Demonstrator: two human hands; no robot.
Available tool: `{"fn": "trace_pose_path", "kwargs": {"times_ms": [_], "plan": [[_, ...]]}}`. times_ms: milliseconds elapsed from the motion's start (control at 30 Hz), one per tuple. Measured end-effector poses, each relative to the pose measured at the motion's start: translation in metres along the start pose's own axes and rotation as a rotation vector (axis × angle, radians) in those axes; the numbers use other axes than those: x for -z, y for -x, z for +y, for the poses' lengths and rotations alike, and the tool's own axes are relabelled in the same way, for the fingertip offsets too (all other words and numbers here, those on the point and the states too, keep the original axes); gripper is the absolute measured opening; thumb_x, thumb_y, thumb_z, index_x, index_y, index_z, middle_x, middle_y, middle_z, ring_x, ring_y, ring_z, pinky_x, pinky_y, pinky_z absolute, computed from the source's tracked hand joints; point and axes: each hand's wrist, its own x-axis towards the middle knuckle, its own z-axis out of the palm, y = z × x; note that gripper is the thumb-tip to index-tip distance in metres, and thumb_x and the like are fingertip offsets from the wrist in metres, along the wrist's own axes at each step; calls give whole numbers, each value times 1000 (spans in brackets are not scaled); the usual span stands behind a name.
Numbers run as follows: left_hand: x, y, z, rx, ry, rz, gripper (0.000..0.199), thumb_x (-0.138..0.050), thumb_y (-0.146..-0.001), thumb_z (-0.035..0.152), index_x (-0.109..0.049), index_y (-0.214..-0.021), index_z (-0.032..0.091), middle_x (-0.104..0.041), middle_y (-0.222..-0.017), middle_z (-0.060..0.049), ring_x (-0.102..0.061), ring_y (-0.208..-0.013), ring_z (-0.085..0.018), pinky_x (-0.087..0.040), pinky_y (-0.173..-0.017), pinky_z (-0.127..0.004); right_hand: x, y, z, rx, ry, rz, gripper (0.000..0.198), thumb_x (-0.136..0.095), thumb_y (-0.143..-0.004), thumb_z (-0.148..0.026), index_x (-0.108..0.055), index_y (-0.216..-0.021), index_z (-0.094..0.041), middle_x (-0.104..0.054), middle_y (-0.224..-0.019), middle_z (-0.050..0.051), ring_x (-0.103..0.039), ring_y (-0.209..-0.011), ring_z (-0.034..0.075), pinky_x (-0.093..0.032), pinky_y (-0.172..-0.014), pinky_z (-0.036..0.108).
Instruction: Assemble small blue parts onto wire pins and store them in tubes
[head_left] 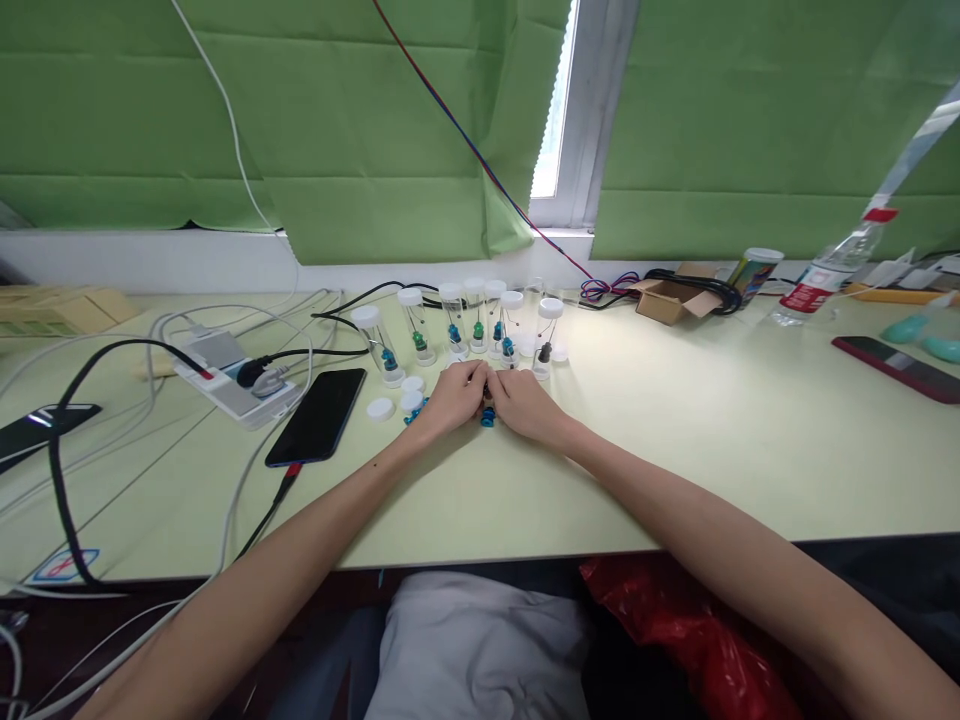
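Observation:
My left hand (457, 393) and my right hand (521, 400) meet over the table, fingers closed with their tips together. A small blue plastic piece (488, 416) shows just below the fingertips, with something dark above it between them; the fingers hide most of it. Behind the hands stand several clear tubes with white caps, among them one tube (548, 338) with a dark figure and another tube (417, 326) with a green one. Beside my left hand lie loose white caps (380, 409) and more small blue pieces (415, 412), partly covered by that hand.
Left of the caps lies a black phone (316, 417) on a cable, near a white power strip (236, 385) and tangled cords. Toward the right are an open cardboard box (675, 298), a plastic bottle (829, 270) and a red-edged phone (896, 368). Green blinds (360, 130) hang behind.

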Motion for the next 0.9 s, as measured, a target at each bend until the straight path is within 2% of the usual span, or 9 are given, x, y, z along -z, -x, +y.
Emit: {"fn": "trace_pose_path", "kwargs": {"times_ms": [233, 367, 467, 633, 767, 900], "plan": [[-2, 0, 2, -24, 20, 79, 38, -40, -91, 41, -47, -61, 20, -47, -47, 2, -41, -42, -11, -32, -43, -24, -1, 1, 2, 9, -138, 39, 40, -28, -101, -25, -49, -67, -20, -59, -64, 3, -50, -59, 15, -34, -61, 28], [-2, 0, 6, -23, 127, 121, 36, -39, -92, 40, -56, -69, 18, -41, -45, 4, -36, -41, -10, -29, -42, -24, -1, 2, 2, 54, -253, 74, 38, -30, -101, -30, -52, -72, -21, -59, -64, 1, -54, -62, 16, -38, -64, 28], [-1, 1, 11, -1, 191, 156, 34, -39, -91, 39, -59, -75, 17, -40, -44, 4, -35, -40, -10, -28, -41, -23, -1, 3, 0, 64, -286, 77, 32, -34, -100, -32, -56, -80, -20, -60, -65, 1, -56, -64, 17, -40, -66, 28], [-1, 4, 19, 56, 253, 174, 31, -40, -90, 37, -56, -72, 18, -39, -43, 5, -33, -39, -9, -26, -40, -22, -1, 3, -1, 95, -293, 85, 32, -32, -101, -32, -59, -87, -19, -61, -67, 1, -56, -64, 16, -41, -67, 28], [-2, 6, 24, 67, 306, 161, 30, -42, -90, 37, -57, -73, 17, -39, -44, 6, -32, -39, -9, -26, -40, -22, -2, 2, -1, 117, -263, 106, 37, -28, -102, -31, -58, -82, -20, -60, -67, 0, -55, -64, 15, -39, -66, 27], [-3, 6, 24, 35, 323, 157, 31, -43, -90, 37, -53, -68, 18, -38, -45, 5, -31, -39, -8, -26, -40, -22, -4, 1, 1, 79, -226, 139, 41, -27, -102, -33, -56, -75, -20, -60, -65, 1, -53, -61, 15, -37, -64, 27]]}}
